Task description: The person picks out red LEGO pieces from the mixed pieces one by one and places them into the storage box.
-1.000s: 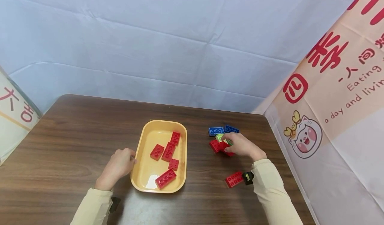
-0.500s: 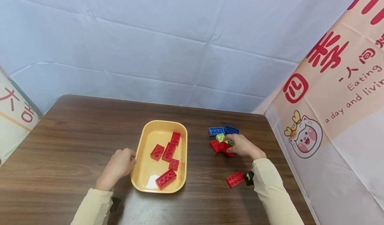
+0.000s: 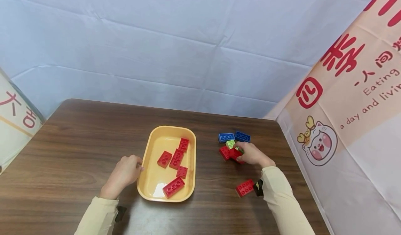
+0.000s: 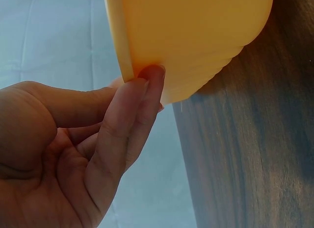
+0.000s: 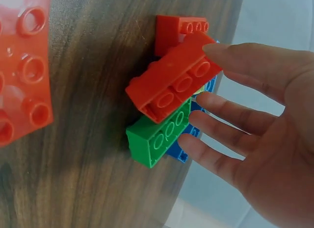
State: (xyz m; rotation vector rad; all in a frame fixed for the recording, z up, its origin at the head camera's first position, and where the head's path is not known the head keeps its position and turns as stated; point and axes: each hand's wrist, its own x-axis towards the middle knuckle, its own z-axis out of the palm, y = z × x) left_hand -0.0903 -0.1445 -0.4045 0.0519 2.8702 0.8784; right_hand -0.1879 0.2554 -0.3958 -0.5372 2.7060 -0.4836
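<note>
My left hand (image 3: 123,174) pinches the left rim of a yellow plastic tray (image 3: 155,141) between thumb and fingers; the left wrist view shows the tray wall (image 4: 196,32) from outside. Several red toy bricks (image 3: 177,158) lie in the tray. My right hand (image 3: 253,155) is at a small brick pile on the right. In the right wrist view its thumb (image 5: 230,54) presses the end of a tilted red brick (image 5: 169,76), with the index finger partly hidden behind it. The other fingers are spread beside a green brick (image 5: 159,135) lying under the red one.
Two blue bricks (image 3: 226,137) and a light green brick (image 3: 230,144) lie at the pile's far side. Another red brick (image 3: 224,153) sits at its left. A separate red brick (image 3: 244,188) lies nearer on the wooden table (image 3: 94,134), by the right wrist's black device (image 3: 258,187).
My right hand has shifted very slightly nearer and uncovers a bit more of the blue bricks. The left hand and the tray have stayed almost still.
</note>
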